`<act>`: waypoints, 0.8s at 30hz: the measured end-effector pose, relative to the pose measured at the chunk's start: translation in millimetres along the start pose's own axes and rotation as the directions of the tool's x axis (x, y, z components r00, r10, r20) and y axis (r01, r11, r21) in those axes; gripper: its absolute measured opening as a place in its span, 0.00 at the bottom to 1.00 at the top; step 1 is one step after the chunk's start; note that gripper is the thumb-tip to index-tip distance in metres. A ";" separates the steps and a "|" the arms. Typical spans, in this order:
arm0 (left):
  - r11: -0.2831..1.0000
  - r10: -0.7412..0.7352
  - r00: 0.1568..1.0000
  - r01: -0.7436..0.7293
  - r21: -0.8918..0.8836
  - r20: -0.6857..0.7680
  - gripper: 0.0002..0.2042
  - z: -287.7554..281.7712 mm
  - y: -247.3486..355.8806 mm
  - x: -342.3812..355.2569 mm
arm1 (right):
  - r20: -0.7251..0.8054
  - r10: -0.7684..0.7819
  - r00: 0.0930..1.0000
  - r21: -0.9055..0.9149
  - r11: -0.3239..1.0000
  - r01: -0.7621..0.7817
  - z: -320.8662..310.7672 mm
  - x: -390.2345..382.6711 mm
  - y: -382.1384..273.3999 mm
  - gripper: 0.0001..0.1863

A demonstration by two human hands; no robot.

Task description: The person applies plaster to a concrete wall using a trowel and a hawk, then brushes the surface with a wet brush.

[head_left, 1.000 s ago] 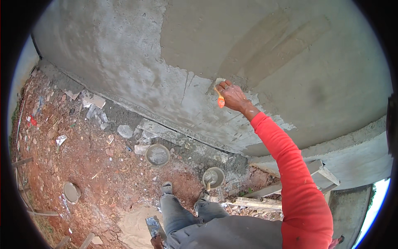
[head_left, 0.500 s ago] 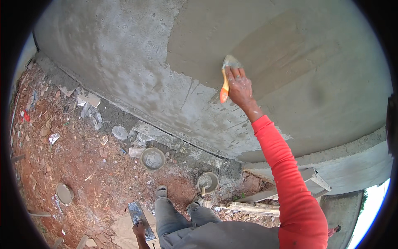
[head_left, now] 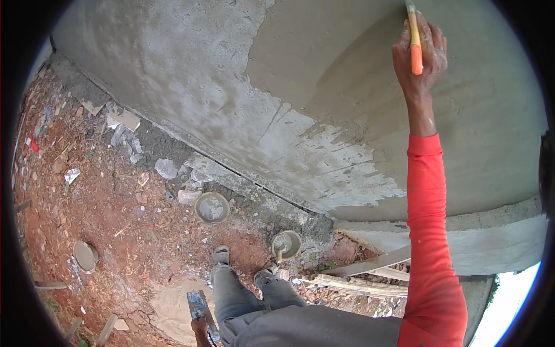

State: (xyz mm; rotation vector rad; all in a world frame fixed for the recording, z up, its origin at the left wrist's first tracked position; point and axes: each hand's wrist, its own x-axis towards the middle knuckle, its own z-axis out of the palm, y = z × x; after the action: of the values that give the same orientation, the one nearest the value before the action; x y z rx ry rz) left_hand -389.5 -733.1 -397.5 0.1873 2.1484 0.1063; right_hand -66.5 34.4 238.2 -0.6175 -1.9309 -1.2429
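Note:
My right hand point(head_left: 425, 55) grips a paintbrush point(head_left: 415, 51) with a yellow and orange handle, raised high against the wall point(head_left: 191, 87). Its bristle end points up at the top edge of the view and is mostly cut off. Darker wet plaster point(head_left: 358, 87) surrounds the hand and ends in a ragged edge over the paler grey surface. Low by my left leg, my left hand point(head_left: 199, 325) is closed on a flat plastering trowel point(head_left: 199, 305) smeared with grey.
A bucket with a tool handle in it point(head_left: 287, 245) stands by the wall's foot, near my feet. Left of it is a basin of grey mix point(head_left: 211, 207), and farther left a round container point(head_left: 85, 257). Rubble point(head_left: 166, 168) lies along the wall; bamboo poles point(head_left: 352, 285) lie at right.
My right hand has moved up and to the right along the wall with the paintbrush, and its wrist has turned. The left hand still holds the trowel low down.

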 end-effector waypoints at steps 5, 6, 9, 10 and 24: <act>0.924 0.109 0.993 -0.088 -0.372 0.036 0.16 15.7 23.3 23.4 | 0.716 0.029 0.697 0.145 0.971 -0.189 61.1 -179.5 -144.7 0.25; 0.838 0.125 0.991 -0.082 -0.540 0.043 0.15 20.3 32.3 28.1 | 0.822 -0.004 0.569 0.166 0.958 -0.234 66.5 -214.5 -161.6 0.24; 0.946 0.317 0.841 -0.312 -0.086 0.438 0.17 -10.0 -1.4 52.8 | 0.887 -0.092 0.453 0.263 0.906 -0.332 56.3 -209.3 -165.9 0.25; 0.947 0.314 0.850 -0.311 -0.078 0.423 0.17 -19.8 -29.4 54.9 | 0.868 -0.068 0.492 0.279 0.886 -0.370 47.9 -173.5 -153.6 0.25; 0.936 0.230 0.973 -0.221 -0.275 0.001 0.16 -64.6 124.1 52.2 | 0.348 0.202 0.916 -0.129 0.978 -0.167 -32.4 -60.9 1.4 0.28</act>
State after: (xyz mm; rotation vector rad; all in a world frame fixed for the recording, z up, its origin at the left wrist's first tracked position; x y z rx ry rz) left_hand -460.1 -602.0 -386.3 0.2717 2.0473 0.5267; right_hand -18.0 5.4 198.7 -1.1181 -2.0536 -1.1679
